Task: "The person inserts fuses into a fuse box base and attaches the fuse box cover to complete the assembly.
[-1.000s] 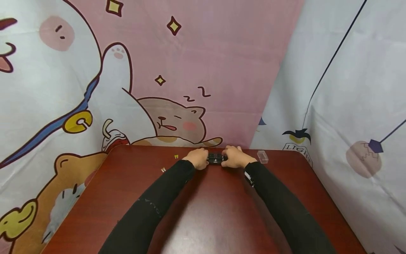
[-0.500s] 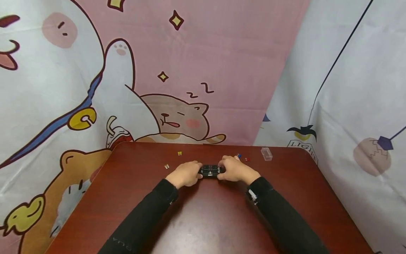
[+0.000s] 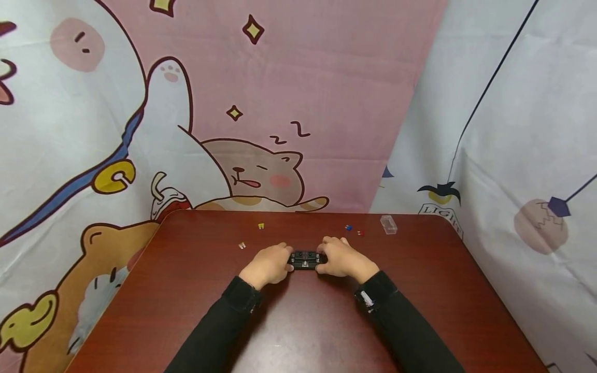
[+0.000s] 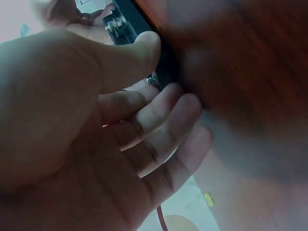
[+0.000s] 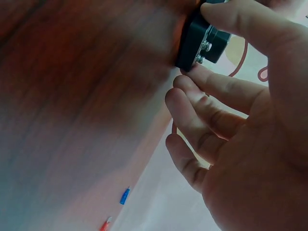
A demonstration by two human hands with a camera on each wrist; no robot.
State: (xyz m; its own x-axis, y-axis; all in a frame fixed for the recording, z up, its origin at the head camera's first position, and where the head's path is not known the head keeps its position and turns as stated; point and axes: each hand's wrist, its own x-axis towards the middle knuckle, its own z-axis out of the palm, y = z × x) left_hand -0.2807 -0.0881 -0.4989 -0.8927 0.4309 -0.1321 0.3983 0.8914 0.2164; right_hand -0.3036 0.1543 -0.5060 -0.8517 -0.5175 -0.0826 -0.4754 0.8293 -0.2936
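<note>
One glossy red-brown wood-grained bench (image 3: 289,331), lower frame. One left hand (image 3: 267,266) and one right hand (image 3: 346,260), centre: fingers and thumbs gripping opposite ends of one black rectangular plastic block with metal fittings (image 3: 305,260), mid-frame between them; the two-ended hold probably steadies it and leaves its upper face uncovered. Beyond, left of centre: one tiny whitish two-pronged piece (image 3: 242,246), one yellow (image 3: 261,226). Right of centre: one red (image 3: 360,233), one blue (image 3: 348,227), all apart, presumably for separate access. Farther right: one clear plastic box (image 3: 388,225), seemingly set aside.
</note>
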